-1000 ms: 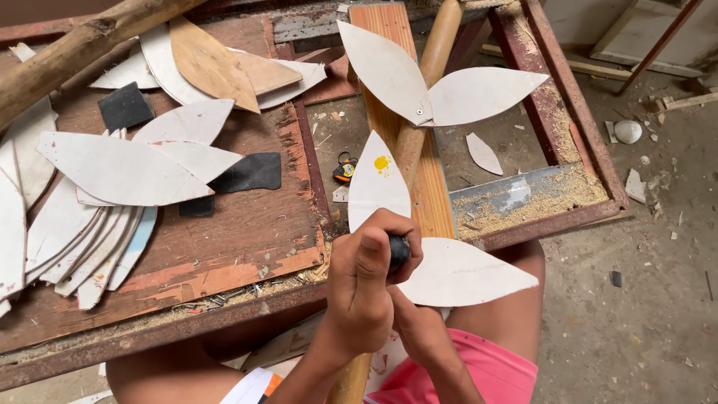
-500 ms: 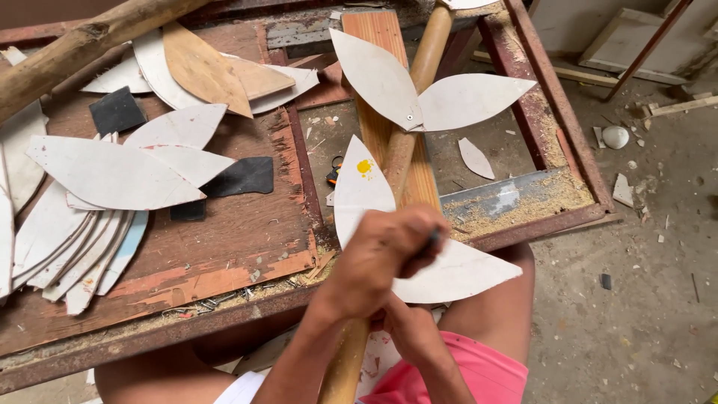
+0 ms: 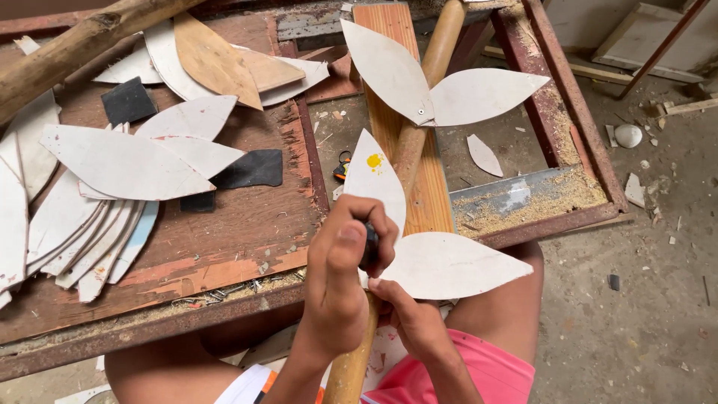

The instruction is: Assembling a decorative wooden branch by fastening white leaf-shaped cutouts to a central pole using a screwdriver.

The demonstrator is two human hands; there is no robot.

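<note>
A worn wooden bench (image 3: 247, 224) with a rusty frame stands on a dusty, littered floor (image 3: 636, 314). White leaf-shaped cutouts (image 3: 112, 161) lie stacked on its left. A wooden pole (image 3: 415, 142) runs across it, bearing paired white leaves (image 3: 449, 262). The left hand (image 3: 344, 273) is fisted round a dark tool (image 3: 370, 243) at the near pair. The right hand (image 3: 411, 318) pinches the pole beneath.

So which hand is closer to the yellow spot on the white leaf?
The left hand. It grips a dark tool handle just below the yellow spot on the white leaf. The right hand sits lower, under the left, holding the wooden pole.
</note>
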